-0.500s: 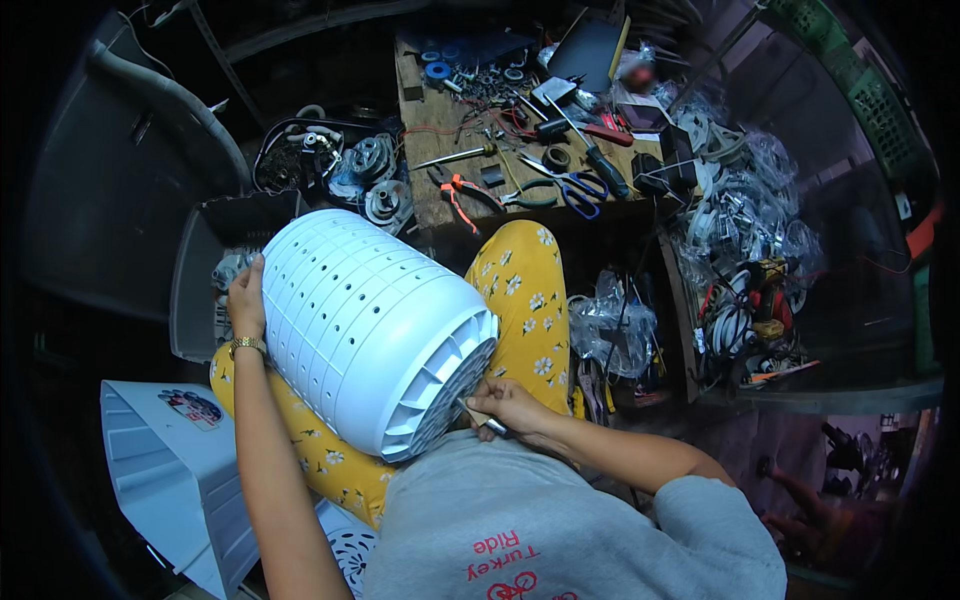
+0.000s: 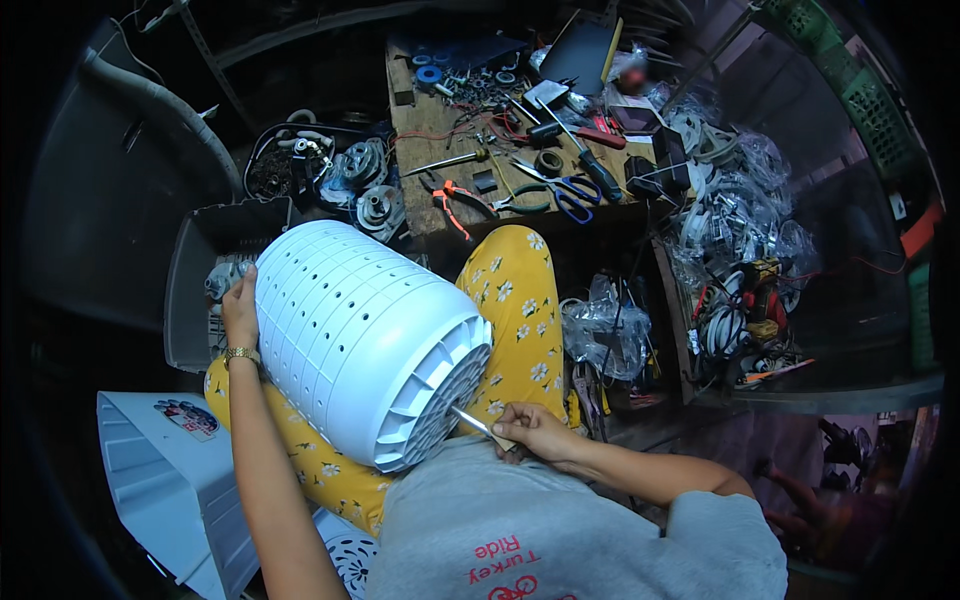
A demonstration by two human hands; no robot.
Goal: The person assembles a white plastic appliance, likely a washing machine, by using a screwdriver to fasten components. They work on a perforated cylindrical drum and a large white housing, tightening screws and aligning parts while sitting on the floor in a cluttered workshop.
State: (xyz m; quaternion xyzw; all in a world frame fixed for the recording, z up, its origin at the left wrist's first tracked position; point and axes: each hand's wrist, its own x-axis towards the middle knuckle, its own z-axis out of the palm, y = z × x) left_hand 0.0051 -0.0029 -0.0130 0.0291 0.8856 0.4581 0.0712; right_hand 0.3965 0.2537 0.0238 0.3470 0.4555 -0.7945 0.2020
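Across my lap lies a white perforated washing-machine drum [image 2: 340, 320], tilted, its ribbed base toward my right hand. My left hand [image 2: 240, 312] grips the rim at the far-left end, with the fingers partly hidden. A shiny metal shaft [image 2: 469, 418] sticks out from the middle of the base. At the shaft's outer end, my right hand [image 2: 530, 432] is closed, pinching a small tan piece [image 2: 506, 444] against it. That piece looks like folded sandpaper, though its kind is not certain.
Pliers [image 2: 460, 200], scissors [image 2: 565, 192] and screwdrivers lie on the wooden bench [image 2: 425, 130] ahead. Bagged parts [image 2: 710, 220] are heaped on the right. A grey crate [image 2: 190, 300] and white plastic housing [image 2: 170, 470] stand on the left.
My right hand has slid outward along the shaft, away from the drum's base, so more bare metal shows. My left hand keeps its hold on the rim.
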